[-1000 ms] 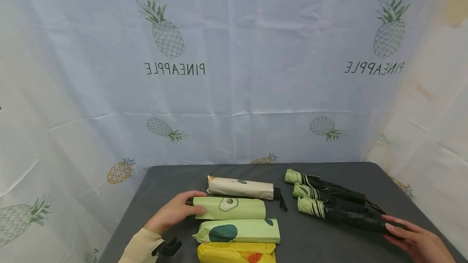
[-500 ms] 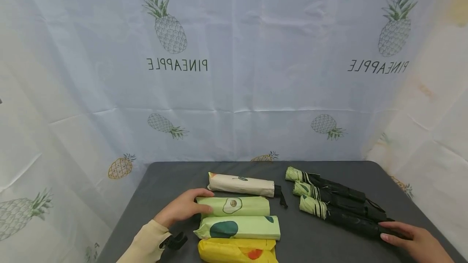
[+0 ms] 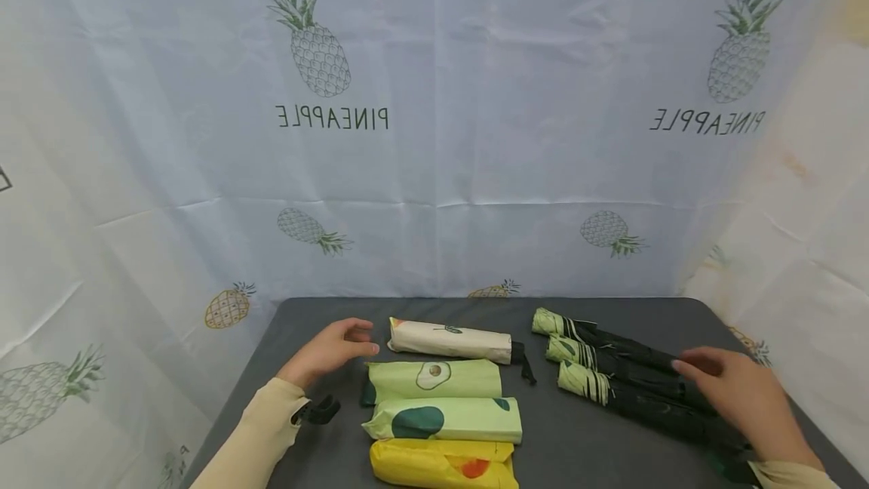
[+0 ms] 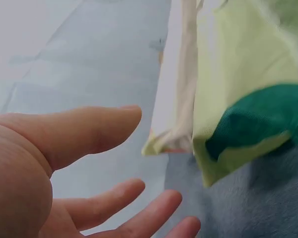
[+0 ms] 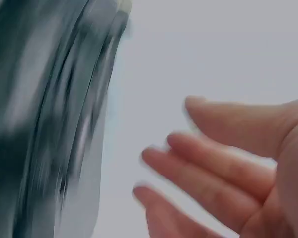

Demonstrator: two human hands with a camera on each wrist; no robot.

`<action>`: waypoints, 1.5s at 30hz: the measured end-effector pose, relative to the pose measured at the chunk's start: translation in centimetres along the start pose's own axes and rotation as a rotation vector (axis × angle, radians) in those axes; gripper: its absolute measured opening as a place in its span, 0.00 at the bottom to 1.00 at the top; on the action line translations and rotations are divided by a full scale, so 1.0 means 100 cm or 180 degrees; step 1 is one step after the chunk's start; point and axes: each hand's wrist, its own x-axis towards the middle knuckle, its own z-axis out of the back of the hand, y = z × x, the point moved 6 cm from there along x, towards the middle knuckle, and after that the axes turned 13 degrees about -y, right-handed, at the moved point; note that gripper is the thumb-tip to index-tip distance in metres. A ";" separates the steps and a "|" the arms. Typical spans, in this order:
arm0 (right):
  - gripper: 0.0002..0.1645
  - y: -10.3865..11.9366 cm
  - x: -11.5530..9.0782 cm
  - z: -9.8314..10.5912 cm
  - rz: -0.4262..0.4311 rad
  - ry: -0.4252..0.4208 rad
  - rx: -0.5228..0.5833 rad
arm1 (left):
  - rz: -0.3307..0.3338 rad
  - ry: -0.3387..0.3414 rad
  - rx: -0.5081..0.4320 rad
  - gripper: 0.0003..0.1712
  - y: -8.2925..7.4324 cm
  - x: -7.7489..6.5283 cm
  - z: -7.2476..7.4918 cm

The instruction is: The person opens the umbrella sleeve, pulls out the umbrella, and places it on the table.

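Note:
My left hand [image 3: 334, 349], fingers loosely bent and holding nothing, hovers just left of a cream folded umbrella [image 3: 448, 340] with a black end and strap. Below that lies a pale green umbrella [image 3: 475, 379] with an avocado print; its dark green left end shows. The left wrist view has my thumb [image 4: 99, 131] apart from the cream and green covers. My right hand [image 3: 743, 391] is over the handle ends of three black folded umbrellas [image 3: 652, 402] with light green tips, partly hiding them. In the right wrist view, its spread fingers [image 5: 208, 188] are away from the black fabric.
A light green umbrella with dark green patches [image 3: 468, 419] and a yellow one [image 3: 414, 462] lie nearer the front of the dark grey table [image 3: 543, 466]. A white curtain printed with pineapples [image 3: 434, 134] hangs behind and at both sides.
My left hand has let go of the avocado-print umbrella and moved up and slightly left. My right hand has left the nearest black umbrella's end and moved up and left over the group.

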 end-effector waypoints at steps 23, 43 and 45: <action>0.23 0.200 0.062 -0.140 0.0786 0.0662 0.0839 | 0.0118 0.0458 0.0240 0.48 -0.007 0.054 -0.037; 0.18 0.210 0.056 -0.149 0.0760 0.0495 0.0895 | -0.0212 0.0181 0.0881 0.36 -0.020 0.047 -0.040; 0.19 0.210 0.055 -0.145 0.0768 0.0471 0.0997 | -0.0282 0.0145 0.0864 0.36 -0.023 0.044 -0.035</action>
